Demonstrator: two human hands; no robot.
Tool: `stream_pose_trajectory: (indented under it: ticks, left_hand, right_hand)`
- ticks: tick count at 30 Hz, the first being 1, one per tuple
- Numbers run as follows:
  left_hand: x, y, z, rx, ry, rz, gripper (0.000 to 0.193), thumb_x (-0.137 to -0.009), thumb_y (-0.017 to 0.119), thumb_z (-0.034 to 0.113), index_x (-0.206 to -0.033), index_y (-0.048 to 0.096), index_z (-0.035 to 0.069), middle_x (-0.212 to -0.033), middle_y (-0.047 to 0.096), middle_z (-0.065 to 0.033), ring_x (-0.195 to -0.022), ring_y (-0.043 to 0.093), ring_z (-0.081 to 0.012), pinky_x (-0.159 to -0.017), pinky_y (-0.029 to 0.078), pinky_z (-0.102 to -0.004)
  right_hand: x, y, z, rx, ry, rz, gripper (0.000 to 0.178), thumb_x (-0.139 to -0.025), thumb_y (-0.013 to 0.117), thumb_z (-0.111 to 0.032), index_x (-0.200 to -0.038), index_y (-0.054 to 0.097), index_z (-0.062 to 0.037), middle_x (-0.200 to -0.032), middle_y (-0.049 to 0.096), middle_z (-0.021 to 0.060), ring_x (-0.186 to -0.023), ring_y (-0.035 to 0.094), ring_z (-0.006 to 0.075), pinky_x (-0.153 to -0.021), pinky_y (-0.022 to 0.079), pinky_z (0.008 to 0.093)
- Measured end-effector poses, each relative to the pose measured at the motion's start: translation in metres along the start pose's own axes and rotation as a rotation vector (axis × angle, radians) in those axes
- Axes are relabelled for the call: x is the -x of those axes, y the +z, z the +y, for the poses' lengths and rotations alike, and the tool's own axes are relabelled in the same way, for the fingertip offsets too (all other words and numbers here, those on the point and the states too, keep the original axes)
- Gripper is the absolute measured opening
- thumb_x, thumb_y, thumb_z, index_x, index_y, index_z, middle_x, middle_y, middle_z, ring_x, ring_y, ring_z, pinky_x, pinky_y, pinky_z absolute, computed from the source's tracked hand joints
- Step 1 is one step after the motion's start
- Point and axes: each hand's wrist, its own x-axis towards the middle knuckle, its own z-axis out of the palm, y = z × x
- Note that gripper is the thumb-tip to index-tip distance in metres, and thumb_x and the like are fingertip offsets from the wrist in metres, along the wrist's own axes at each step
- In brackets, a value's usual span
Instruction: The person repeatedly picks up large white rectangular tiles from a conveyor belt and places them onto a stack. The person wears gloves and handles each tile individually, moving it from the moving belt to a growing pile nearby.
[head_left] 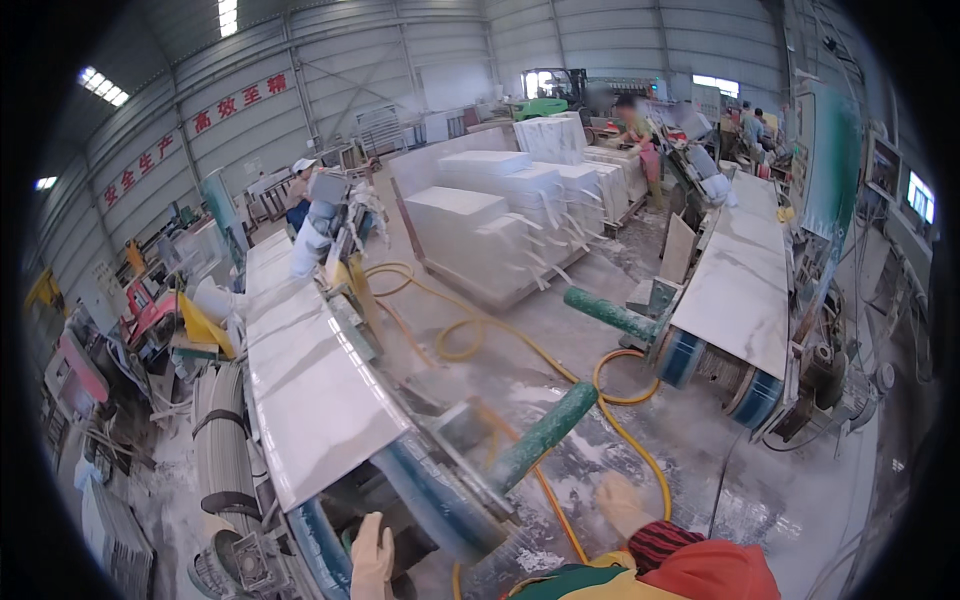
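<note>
My left hand (371, 556), in a pale rubber glove, is at the near end of the left conveyor with its fingers stretched upward and nothing in them. Just beyond it, a white stone slab (325, 415) with grey veins lies on the conveyor's blue belts (440, 505). My right hand (621, 503), also in a pale glove below a dark red striped cuff, hangs over the wet floor, apart from the machines. Its fingers are blurred, so their shape is unclear. A green roller (548, 436) juts from the left conveyor toward it.
A second conveyor at the right carries another veined slab (735, 295), and a green roller (610, 314) sticks out from it. A yellow hose (640, 450) loops across the floor between the machines. Stacked white slabs (500, 215) stand beyond. One person (640, 140) works behind them.
</note>
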Motion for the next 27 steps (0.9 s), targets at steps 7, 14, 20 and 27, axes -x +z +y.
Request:
stream_pose_trajectory:
  ticks: [7, 14, 20, 27]
  left_hand:
    - [0.076, -0.036, -0.131, -0.489, -0.106, -0.061, 0.076, -0.098, 0.072, 0.030, -0.164, 0.043, 0.005, -0.168, 0.043, -0.0328, -0.151, 0.044, -0.0536, -0.127, 0.033, -0.0606]
    - [0.089, -0.035, -0.125, -0.430, -0.084, 0.034, 0.074, -0.097, 0.073, 0.029, -0.162, 0.048, 0.006, -0.166, 0.046, -0.0334, -0.151, 0.044, -0.0532, -0.128, 0.032, -0.0610]
    - [0.072, -0.061, -0.125, -0.469, -0.090, 0.005, 0.071, -0.101, 0.071, 0.030, -0.164, 0.048, 0.008, -0.166, 0.046, -0.0321, -0.152, 0.043, -0.0529, -0.127, 0.031, -0.0610]
    - [-0.015, -0.061, -0.171, -0.542, -0.270, -0.026, 0.068, -0.105, 0.067, 0.034, -0.165, 0.047, 0.010, -0.172, 0.036, -0.0323, -0.157, 0.035, -0.0522, -0.130, 0.027, -0.0609]
  right_hand:
    - [-0.038, 0.023, -0.268, -0.198, -0.783, -0.008, 0.053, -0.097, 0.065, -0.020, -0.145, 0.058, 0.0000, -0.137, 0.064, 0.0271, -0.130, 0.061, 0.0453, -0.114, 0.049, 0.0523]
    - [0.002, 0.065, -0.321, -0.105, -1.081, -0.150, 0.051, -0.095, 0.068, -0.018, -0.140, 0.057, 0.0008, -0.143, 0.060, 0.0259, -0.138, 0.055, 0.0443, -0.122, 0.042, 0.0514]
    - [-0.004, 0.071, -0.311, -0.091, -1.106, -0.235, 0.047, -0.095, 0.066, -0.020, -0.136, 0.058, 0.0003, -0.143, 0.058, 0.0243, -0.134, 0.056, 0.0438, -0.120, 0.041, 0.0497]
    - [-0.029, 0.071, -0.304, -0.200, -1.134, -0.280, 0.038, -0.096, 0.066, -0.019, -0.129, 0.060, -0.0017, -0.124, 0.064, 0.0204, -0.116, 0.062, 0.0414, -0.106, 0.049, 0.0489]
